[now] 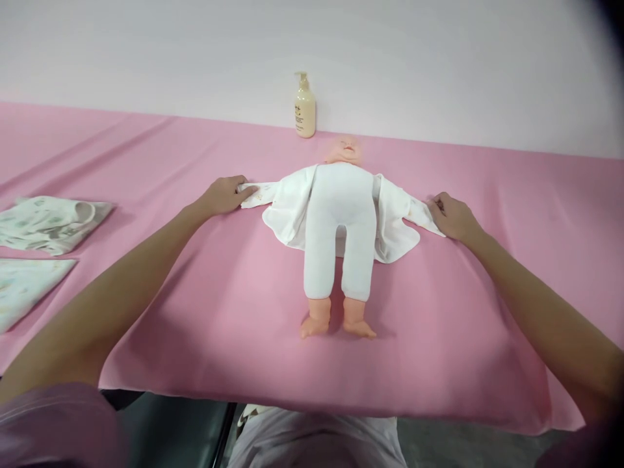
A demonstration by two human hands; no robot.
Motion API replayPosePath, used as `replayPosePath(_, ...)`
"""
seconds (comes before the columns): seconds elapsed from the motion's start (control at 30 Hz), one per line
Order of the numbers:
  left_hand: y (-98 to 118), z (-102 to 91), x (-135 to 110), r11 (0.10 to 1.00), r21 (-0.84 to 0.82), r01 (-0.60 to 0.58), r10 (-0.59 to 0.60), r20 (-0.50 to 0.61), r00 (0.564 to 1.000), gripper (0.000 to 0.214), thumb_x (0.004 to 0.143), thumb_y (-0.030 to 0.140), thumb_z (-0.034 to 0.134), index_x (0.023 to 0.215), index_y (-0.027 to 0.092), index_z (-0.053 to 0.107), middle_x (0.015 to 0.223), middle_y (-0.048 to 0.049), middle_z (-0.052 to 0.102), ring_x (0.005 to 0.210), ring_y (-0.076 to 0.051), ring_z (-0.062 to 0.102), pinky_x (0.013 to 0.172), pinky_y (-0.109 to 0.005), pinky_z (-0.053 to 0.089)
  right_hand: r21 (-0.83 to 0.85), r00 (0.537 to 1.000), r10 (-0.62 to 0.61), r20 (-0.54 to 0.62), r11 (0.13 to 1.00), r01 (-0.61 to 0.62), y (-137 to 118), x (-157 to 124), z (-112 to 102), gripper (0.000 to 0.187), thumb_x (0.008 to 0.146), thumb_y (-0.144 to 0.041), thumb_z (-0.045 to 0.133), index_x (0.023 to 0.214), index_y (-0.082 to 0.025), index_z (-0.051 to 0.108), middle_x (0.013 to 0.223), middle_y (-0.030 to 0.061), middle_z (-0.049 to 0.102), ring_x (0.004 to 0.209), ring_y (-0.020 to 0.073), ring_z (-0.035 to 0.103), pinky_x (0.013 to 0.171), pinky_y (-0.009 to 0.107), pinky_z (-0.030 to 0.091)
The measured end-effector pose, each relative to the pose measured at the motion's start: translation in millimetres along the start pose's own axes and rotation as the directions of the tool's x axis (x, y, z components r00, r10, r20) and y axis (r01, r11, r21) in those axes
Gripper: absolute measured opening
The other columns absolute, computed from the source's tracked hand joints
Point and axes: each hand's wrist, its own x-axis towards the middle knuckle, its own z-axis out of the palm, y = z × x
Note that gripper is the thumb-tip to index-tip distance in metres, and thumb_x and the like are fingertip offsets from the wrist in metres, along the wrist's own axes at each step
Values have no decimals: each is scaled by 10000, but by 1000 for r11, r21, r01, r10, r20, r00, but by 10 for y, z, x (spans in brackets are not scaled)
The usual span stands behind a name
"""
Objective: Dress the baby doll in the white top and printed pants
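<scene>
I see my left hand (225, 195) out on the pink surface (209, 312), left of the middle. Its fingers are curled in and closed on the end of one sleeve of the white jacket (287, 211). My right hand (452, 216) is right of the middle and does the same: knuckles up, fingers bent over the cuff of the other sleeve. The exact pinch under the fingers is hidden from me. Both sleeves are drawn straight out to the sides, so the jacket lies spread open and flat.

The doll (341, 214) lies on its back on the open jacket, about midway between the left and right edges. Its head points toward the far edge and its bare feet toward the near edge. Its body and legs are white, and the jacket's front panels are folded back on either side of its trunk. My hands are well apart, with the doll between them, and neither touches its body.

A pump bottle (305, 107) of pale lotion stands upright at the far edge against the wall, just beyond the doll's head. At the left edge lie two folded printed cloths, one (49, 224) farther back and one (24, 286) nearer, well apart from my left forearm.
</scene>
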Motion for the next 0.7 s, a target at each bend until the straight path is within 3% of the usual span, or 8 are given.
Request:
replayPosePath(0.13, -10, 50, -101, 999, -6, 39, -39, -204, 978, 383, 1112, 533, 553, 1231, 208, 717, 1189, -95, 807, 1034, -274, 675, 999, -431, 580, 16, 990, -58, -129, 998, 61, 126, -100, -26, 376, 1073, -603, 522, 1030, -251, 647, 1141, 251, 782, 1065, 434, 726, 1000, 638, 584)
replayPosePath(0.2, 45, 55, -287, 1000, 9, -16, 19, -357, 934, 357, 1116, 499, 530, 1212, 200, 700, 1277, -116, 791, 1129, -289, 661, 1110, -484, 574, 17, 963, -161, -218, 986, 169, 51, -299, -66, 409, 1080, -615, 527, 1080, -242, 692, 1227, 270, 773, 1154, 459, 710, 1074, 684, 563)
replayPosePath(0.27, 178, 63, -552, 992, 26, -120, 119, -440, 890, 359, 1124, 518, 516, 1218, 219, 691, 1335, -120, 774, 1188, -305, 656, 1174, -524, 557, 31, 925, -259, -278, 960, 278, -143, -595, -115, 443, 1105, -631, 525, 1213, -248, 719, 1291, 245, 760, 1241, 473, 694, 1139, 723, 536)
replayPosePath(0.37, 504, 125, -985, 920, -31, -390, 359, -331, 873, 381, 1103, 607, 609, 1281, 287, 714, 1363, -99, 787, 1257, -339, 692, 1215, -554, 540, 107, 886, -424, -189, 887, 448, -597, -1114, -140, 354, 1130, -580, 599, 1337, -319, 720, 1315, 193, 760, 1323, 471, 703, 1145, 721, 548)
replayPosePath(0.4, 625, 164, -1106, 874, -61, -483, 453, -262, 852, 391, 1091, 628, 656, 1309, 312, 729, 1398, -90, 792, 1324, -358, 694, 1254, -568, 513, 148, 863, -491, -120, 850, 505, -759, -1271, -117, 300, 1134, -530, 618, 1344, -336, 708, 1363, 172, 765, 1383, 470, 693, 1179, 721, 534)
replayPosePath(0.47, 845, 266, -1274, 790, -101, -605, 592, -133, 795, 387, 1090, 639, 692, 1337, 348, 753, 1468, -81, 783, 1414, -386, 674, 1276, -586, 482, 193, 811, -586, -8, 794, 576, -1045, -1514, -15, 217, 1103, -457, 680, 1287, -343, 698, 1352, 142, 781, 1307, 458, 715, 1141, 712, 549)
replayPosePath(0.57, 1076, 427, -1339, 755, -90, -650, 650, -31, 760, 363, 1136, 610, 626, 1310, 316, 749, 1457, -126, 772, 1358, -419, 666, 1198, -621, 488, 204, 814, -579, 49, 803, 560, -1304, -1656, 206, 213, 983, -305, 726, 1183, -296, 654, 1272, 154, 776, 1110, 439, 705, 985, 669, 575)
replayPosePath(0.7, 1229, 550, -1256, 792, -58, -608, 606, -49, 794, 280, 1114, 525, 608, 1138, 254, 670, 1155, -168, 751, 1115, -426, 643, 1036, -625, 496, 205, 867, -498, -2, 849, 488, -1384, -1569, 387, 187, 923, -275, 697, 1072, -260, 587, 1137, 179, 750, 1042, 440, 658, 920, 635, 547)
